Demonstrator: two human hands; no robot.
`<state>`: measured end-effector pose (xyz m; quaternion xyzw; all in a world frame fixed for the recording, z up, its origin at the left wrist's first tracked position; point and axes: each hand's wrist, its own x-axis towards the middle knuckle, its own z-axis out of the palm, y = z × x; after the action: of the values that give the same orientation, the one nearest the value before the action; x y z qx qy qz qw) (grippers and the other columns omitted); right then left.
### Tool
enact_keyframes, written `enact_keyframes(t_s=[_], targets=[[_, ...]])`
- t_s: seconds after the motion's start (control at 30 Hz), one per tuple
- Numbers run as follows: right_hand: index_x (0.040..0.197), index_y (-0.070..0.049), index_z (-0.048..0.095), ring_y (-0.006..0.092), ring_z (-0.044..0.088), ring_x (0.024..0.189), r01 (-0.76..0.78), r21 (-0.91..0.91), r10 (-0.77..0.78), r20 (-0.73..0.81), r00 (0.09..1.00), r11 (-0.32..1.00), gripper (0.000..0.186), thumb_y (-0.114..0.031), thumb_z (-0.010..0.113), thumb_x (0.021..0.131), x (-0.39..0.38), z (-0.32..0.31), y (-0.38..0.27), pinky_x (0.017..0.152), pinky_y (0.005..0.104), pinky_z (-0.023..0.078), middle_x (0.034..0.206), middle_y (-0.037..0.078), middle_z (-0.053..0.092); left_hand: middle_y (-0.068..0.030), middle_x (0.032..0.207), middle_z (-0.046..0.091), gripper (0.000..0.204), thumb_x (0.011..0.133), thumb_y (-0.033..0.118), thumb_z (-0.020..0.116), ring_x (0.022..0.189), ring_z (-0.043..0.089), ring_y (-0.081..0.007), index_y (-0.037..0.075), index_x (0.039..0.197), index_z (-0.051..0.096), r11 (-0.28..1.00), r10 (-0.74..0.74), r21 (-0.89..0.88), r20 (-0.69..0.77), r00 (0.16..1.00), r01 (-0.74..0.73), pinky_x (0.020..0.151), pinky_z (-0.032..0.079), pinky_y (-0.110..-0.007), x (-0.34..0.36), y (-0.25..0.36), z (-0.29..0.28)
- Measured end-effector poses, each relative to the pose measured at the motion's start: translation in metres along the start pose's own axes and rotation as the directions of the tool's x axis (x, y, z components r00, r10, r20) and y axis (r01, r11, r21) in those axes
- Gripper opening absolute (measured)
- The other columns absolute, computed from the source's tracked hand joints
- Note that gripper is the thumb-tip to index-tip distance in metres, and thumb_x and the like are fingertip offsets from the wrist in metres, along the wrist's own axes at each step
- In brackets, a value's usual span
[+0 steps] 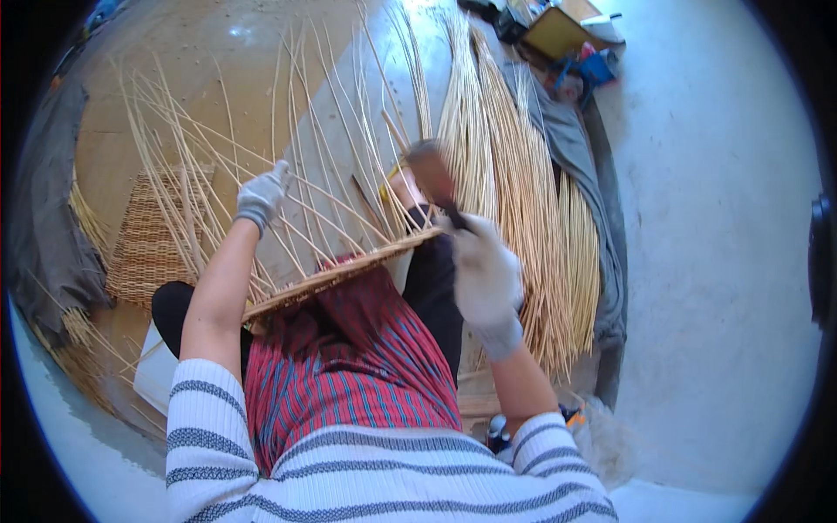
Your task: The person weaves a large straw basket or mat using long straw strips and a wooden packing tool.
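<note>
A woven wicker strip (344,268) lies slanted across my lap, with long pale rods (305,144) fanning out from its far side. My left hand (261,197), in a light knitted glove, is closed round rods on the left of the fan. To the right, my gloved right hand (486,272) grips the dark handle of a tool (433,174) with a broad brown head. Motion blurs that tool, so its exact kind is unclear. Its head hangs above the right end of the strip, apart from the weave as far as I can see.
Bundles of long rods (514,209) lie at the right on grey cloth (567,139). A finished-looking woven panel (144,240) rests at the left, beside another grey cloth (52,209). A box (562,35) with blue items stands at the far right.
</note>
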<state>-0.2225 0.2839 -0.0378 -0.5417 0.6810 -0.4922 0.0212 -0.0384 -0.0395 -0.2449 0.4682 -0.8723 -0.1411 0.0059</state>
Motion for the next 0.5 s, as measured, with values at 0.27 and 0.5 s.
enact_keyframes(t_s=[0.27,0.5], targets=[[0.097,-0.008,0.062,0.0370,0.066,0.066,0.074,-0.381,0.063,0.335,0.940,0.922,0.010,-0.017,0.061,0.094,-0.056,0.040,0.051,0.056,0.0480,0.050,0.072,0.017,0.066,-0.0199,0.115,0.070,0.045,0.103,0.049,0.039,0.105,0.067,-0.0388,0.018,0.132,0.053,0.999,0.000,-0.051,-0.009,1.000,0.000,0.087,0.051,-0.051,0.018,0.026,-0.032],[0.097,-0.015,0.063,0.0250,0.059,0.064,0.236,0.167,-0.250,0.071,0.966,0.957,0.010,-0.023,0.057,0.095,-0.090,0.047,0.064,0.062,0.0405,0.050,0.076,0.003,0.059,-0.0172,0.119,0.068,0.043,0.102,0.048,0.042,0.107,0.066,-0.0374,0.014,0.125,0.056,0.993,0.078,-0.092,-0.006,0.997,-0.078,0.086,0.052,-0.050,0.003,0.042,-0.035]])
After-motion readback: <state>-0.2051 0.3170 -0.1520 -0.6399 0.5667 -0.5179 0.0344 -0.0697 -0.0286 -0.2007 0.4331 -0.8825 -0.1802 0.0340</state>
